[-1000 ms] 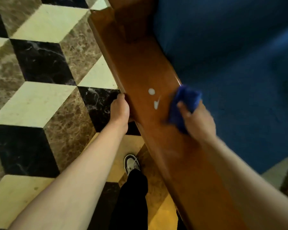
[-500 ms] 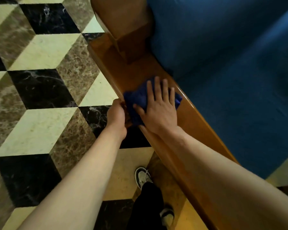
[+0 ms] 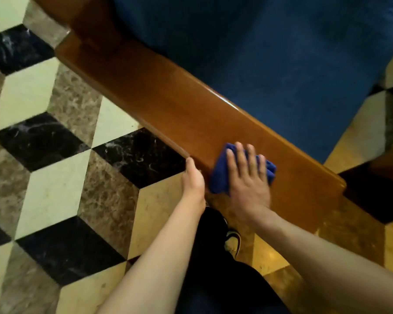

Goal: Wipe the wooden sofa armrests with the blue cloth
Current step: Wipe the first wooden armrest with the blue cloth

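Closest in, a dark trouser leg [image 3: 213, 268] and a sneaker [image 3: 233, 242] on the checkered marble floor [image 3: 55, 189]. Left hand [image 3: 193, 180] is hooked over the outer edge of the wooden armrest [image 3: 168, 105], fingers curled on it. Right hand [image 3: 247, 177] lies flat, fingers spread, pinning the blue cloth [image 3: 220, 177] to the armrest top near its front end. Blue sofa cushion [image 3: 270, 64] beyond.

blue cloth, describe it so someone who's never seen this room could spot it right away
Find the long glossy wooden armrest running diagonally beside the blue sofa cushion. Near its lower end, the right hand presses flat on a small bunched blue cloth. It is a brighter, more purplish blue than the cushion, and the only soft thing lying on the wood.
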### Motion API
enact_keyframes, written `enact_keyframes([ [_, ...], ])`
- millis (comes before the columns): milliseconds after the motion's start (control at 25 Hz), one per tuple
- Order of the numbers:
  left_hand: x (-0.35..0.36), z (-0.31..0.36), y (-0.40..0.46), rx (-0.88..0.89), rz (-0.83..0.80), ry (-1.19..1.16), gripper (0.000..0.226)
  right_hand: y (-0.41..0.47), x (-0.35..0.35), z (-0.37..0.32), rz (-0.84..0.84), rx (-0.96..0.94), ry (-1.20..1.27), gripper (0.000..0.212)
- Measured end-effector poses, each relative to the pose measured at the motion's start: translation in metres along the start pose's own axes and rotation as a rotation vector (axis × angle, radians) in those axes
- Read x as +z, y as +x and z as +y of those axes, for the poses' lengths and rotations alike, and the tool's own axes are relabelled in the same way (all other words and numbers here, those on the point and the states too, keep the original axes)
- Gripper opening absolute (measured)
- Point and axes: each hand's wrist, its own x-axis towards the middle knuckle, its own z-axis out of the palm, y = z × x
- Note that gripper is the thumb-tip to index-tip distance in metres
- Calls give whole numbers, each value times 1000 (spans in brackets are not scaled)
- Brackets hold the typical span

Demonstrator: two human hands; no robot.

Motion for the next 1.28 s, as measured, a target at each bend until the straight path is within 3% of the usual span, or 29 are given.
enact_keyframes([
  [160, -6, -14, -10, 98, 103, 188, 52, 16, -1, -5, 65, -127, 71, 73],
  [240, -1, -19, -18, 54, 101, 272, 63, -31, 8, 40, 59, -126, 52, 81],
  [320, 8, -31, -26, 10, 67, 322, 65, -93, 18, 83, 30, -10, 107, 90],
  [440, 21, -51, -36, -56, -5, 268, 66, -135, 23, 124, -30, 108, 157, 108],
  [680, 10, -35, -15, -4, 26, 315, 71, -59, -1, 114, -4, 381, 204, 135],
  [800, -8, 8, 5, 74, 87, 315, 67, 8, -20, 110, -42, 537, 222, 131],
  [1160, -76, 202, 80, 255, 142, 123, 35, 253, -58, -58, -25, 500, 352, 89],
  [1280, -100, 264, 112, 229, 169, 35, 37, 287, -60, -130, 117, 477, 253, 80],
])
